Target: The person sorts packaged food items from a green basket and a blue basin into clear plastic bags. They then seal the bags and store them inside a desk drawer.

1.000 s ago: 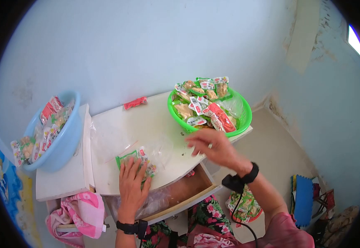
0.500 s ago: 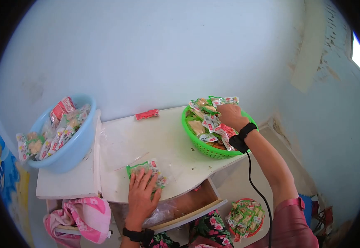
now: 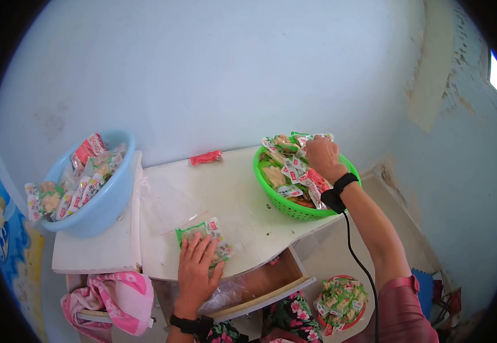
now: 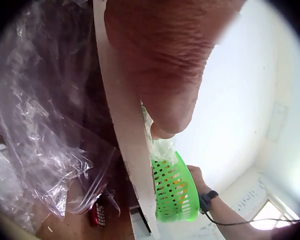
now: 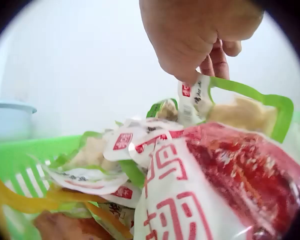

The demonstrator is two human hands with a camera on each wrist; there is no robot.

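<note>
The left hand (image 3: pixel 197 271) lies with spread fingers on green-and-white snack packets (image 3: pixel 221 246) near the table's front edge. In the right wrist view the right hand (image 5: pixel 202 35) pinches the end of a green-edged packet (image 5: pixel 245 112) between thumb and fingers. That packet stands over other packets in the green basket (image 3: pixel 303 212). A red-and-white packet (image 5: pixel 220 185) fills the front of the same view. The left wrist view shows the heel of the left hand (image 4: pixel 165 60) above the table edge.
A blue basin (image 3: pixel 103 211) of packets stands at the left. One red packet (image 3: pixel 206 158) lies by the wall. Below the tabletop (image 3: pixel 168 186) an open drawer (image 3: pixel 265 280) holds clear plastic bags. A pink towel (image 3: pixel 128 297) hangs at left; a red basket of packets (image 3: pixel 340 303) sits below.
From beside the green basket, the right hand has moved over it and now pinches a packet there. The left hand stays on its packets. The head view has shifted.
</note>
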